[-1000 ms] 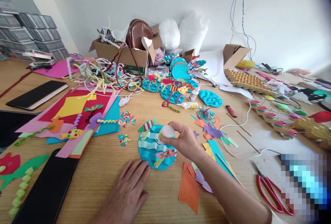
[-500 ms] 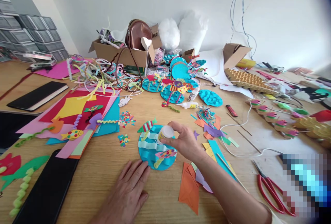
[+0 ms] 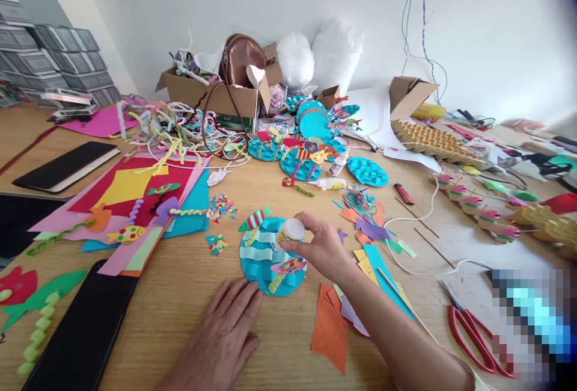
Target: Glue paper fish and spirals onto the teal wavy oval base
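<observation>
My right hand (image 3: 321,245) grips a small white glue bottle (image 3: 292,230), tipped over a round blue craft piece (image 3: 252,267). Pale wavy strips cross this disc. A striped green and red paper fish (image 3: 255,219) sits at its upper left edge, and a pink spotted fish (image 3: 288,266) on its lower right. The bottle's nozzle is hard to make out. Flat on the wood, my left hand (image 3: 232,319) has its fingers stretched out, their tips near the disc's lower left edge.
Small paper dots (image 3: 217,245) lie left of the disc. Orange paper (image 3: 329,331) and red-handled pliers (image 3: 478,337) are at the right. Coloured sheets (image 3: 130,186) and a black phone-like slab (image 3: 85,331) lie left. Finished-looking blue discs (image 3: 367,171) stand behind.
The blue disc has shifted very slightly left and up. Both hands stay almost where they were, the right one still holding the bottle.
</observation>
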Tool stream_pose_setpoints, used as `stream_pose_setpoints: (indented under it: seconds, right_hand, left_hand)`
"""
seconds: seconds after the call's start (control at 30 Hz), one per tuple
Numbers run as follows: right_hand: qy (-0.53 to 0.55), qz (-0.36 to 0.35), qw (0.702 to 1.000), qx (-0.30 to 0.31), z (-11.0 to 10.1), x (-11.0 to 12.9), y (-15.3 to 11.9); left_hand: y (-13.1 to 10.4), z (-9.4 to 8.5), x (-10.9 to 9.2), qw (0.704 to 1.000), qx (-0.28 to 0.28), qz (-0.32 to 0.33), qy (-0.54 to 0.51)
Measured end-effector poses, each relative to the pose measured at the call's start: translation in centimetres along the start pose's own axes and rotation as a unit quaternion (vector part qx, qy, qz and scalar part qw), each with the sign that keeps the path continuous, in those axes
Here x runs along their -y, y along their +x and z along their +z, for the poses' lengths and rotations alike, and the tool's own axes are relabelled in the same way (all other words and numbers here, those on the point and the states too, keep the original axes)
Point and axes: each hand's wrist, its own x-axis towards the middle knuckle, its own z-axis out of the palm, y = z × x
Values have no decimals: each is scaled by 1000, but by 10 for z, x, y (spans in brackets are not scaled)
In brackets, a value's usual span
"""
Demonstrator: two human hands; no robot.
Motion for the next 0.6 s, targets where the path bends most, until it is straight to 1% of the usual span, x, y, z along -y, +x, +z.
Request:
stream_pose_setpoints:
  seconds: [0.17,0.33,0.5,0.6]
  right_hand:
    - [12,-13,1000,-18,0,1,2]
    - [30,-18,999,-15,-5,2,1]
    - [2,-10,1000,-4,2,1,0]
    - [7,-14,1000,-10,3,2,1]
  left_hand:
    - [0,-1,-1,1000,3,2,4]
    - [-2,-2,-1,1000,15,0,3]
    - [-1,-1,0,1000,20,1,7]
    - [-1,-1,0,1000,22,1,8]
